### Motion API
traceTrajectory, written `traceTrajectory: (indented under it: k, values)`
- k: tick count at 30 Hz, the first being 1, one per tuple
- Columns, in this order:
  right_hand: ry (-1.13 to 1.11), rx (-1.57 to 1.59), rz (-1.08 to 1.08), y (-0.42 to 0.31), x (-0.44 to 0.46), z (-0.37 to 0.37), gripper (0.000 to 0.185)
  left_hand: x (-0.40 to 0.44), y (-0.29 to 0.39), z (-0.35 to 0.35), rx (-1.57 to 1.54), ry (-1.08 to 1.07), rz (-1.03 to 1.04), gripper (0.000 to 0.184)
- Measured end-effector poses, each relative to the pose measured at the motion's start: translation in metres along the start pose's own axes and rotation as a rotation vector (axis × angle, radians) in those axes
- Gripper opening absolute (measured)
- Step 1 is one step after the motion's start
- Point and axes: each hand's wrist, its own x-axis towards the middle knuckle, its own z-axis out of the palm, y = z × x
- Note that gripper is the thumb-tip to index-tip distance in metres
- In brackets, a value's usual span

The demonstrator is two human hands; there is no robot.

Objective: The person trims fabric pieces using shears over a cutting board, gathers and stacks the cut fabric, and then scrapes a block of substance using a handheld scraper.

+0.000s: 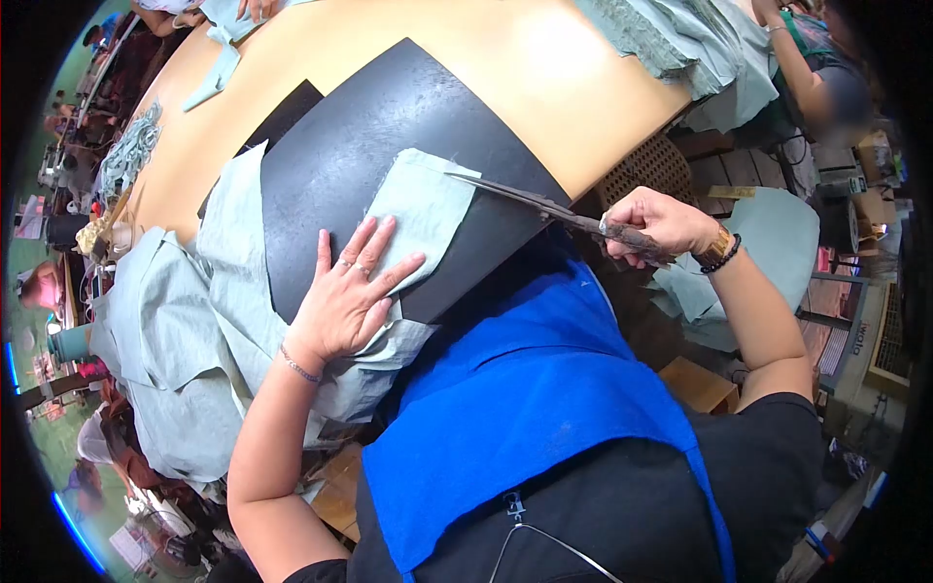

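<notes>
Hands, dial centred on the piece: left at 7–8 o'clock, palm down, fingers splayed, clutching nothing; right at 3 o'clock, clenched round the scissors.

Left to right:
- Strips [134,151], tangled, at 9 o'clock on the surface [554,107], near its edge.
- Heap [175,321] of loose pale cloth, 8 o'clock, hanging over the edge. Whether it joins the piece under the left hand: cannot tell.
- Another person's hand [259,9], far off at 11 o'clock, by pale cloth.
- Left hand [350,277], rings on two fingers; fingers lie partly on the piece, little finger on the board.
- Board [389,107], black, beneath the piece, lying on the surface and reaching past its near edge.
- Piece [432,199], pale cloth, near flat on the board, one edge frayed.
- Apron [544,379], blue, 5 o'clock.
- Scissors [554,206], blades aimed at 9–10 o'clock, tips at the piece's upper right corner. Blade gap unclear.
- Right hand [656,228], clear of the board.
- Stack [671,44] of cloth, 2 o'clock, on the surface's far edge.

Judgement: step in hand looks like trimming the piece at that corner. Next move calls for steady left-hand pressure, cloth kept flat, fingers well away from the blades.
</notes>
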Motion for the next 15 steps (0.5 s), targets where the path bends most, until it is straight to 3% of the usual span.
traceTrajectory:
  k: [5, 15]
  values:
    - [-0.035, 0.031, -0.096, 0.004, 0.011, 0.001, 0.027, -0.001, 0.000, -0.001, -0.009, 0.009, 0.002, 0.056]
    - [0.000, -0.066, -0.085, -0.010, 0.022, 0.007, 0.026, -0.001, -0.002, 0.002, -0.004, 0.030, 0.010, 0.057]
